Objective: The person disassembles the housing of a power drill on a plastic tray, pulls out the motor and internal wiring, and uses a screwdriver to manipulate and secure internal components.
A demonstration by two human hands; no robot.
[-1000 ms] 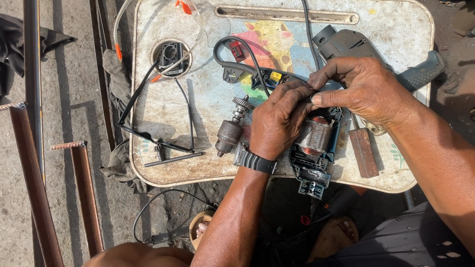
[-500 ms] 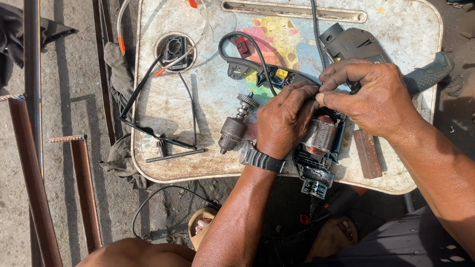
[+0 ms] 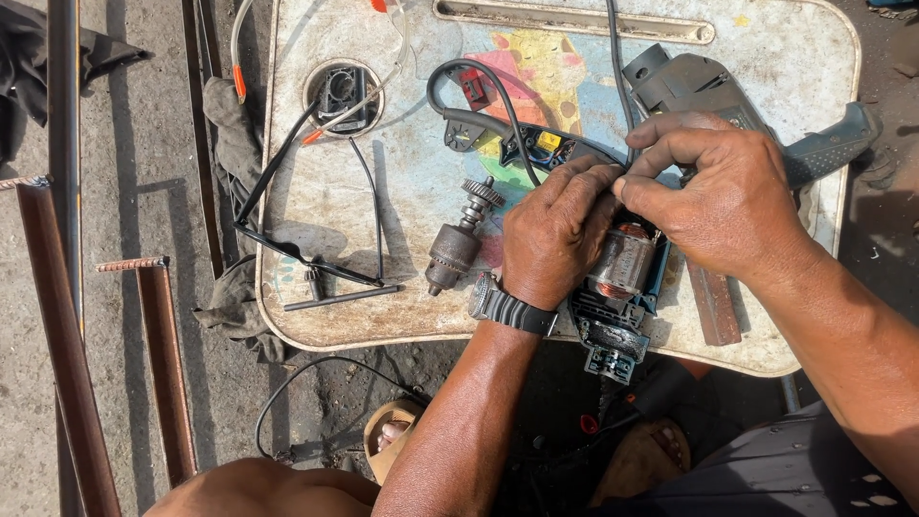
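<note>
Copper-wound motor (image 3: 624, 263) lies beneath both hands' grip.

The left forearm enters from six o'clock and runs up toward twelve, wrist straight, a dark wristwatch (image 3: 512, 308) strapped round it. The left hand (image 3: 555, 235) lies back-up, fingers curled and bunched toward one o'clock. The right forearm comes in from four o'clock, angled toward ten. The right hand (image 3: 723, 201) is also back-up, knuckles arched, its fingers (image 3: 670, 144) stretched toward nine o'clock. The fingertips of both hands meet, pinched closely together at one spot between the two hands.
</note>
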